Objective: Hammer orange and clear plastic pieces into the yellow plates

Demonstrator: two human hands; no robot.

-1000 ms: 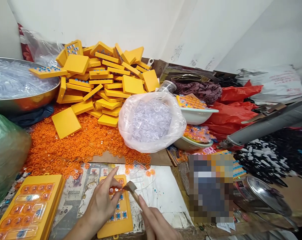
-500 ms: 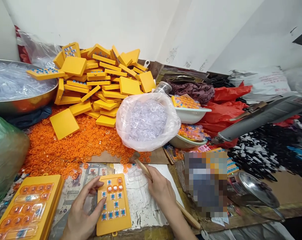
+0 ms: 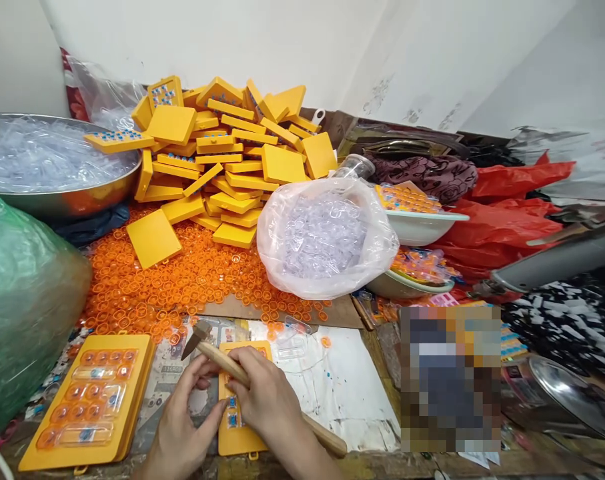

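My right hand (image 3: 272, 400) grips a hammer (image 3: 227, 363) by its wooden handle and reaches across a yellow panel (image 3: 239, 443). The metal head points up and left, above my left hand. Blue-and-white pieces sit on the panel, and my right hand covers most of them. My left hand (image 3: 189, 407) is at the panel's left edge, thumb and fingers apart, with nothing visible between them. Any small part under my right fingers is hidden. Left of that hand lies a stack of yellow panels (image 3: 127, 427), its top one filled with orange caps and clear covers.
Behind the hands spreads a heap of orange caps (image 3: 207, 273), with a pile of yellow panels (image 3: 282, 163) beyond. A white bag (image 3: 269, 257) holds clear plastic pieces. A green bag (image 3: 32, 280) and a metal bowl (image 3: 77, 207) stand left; a glass-lidded pot (image 3: 547, 393) stands right.
My right hand has swung left with the hammer, from beside the yellow panel to over it. My left hand stays at the panel's left edge. The view has shifted a little.
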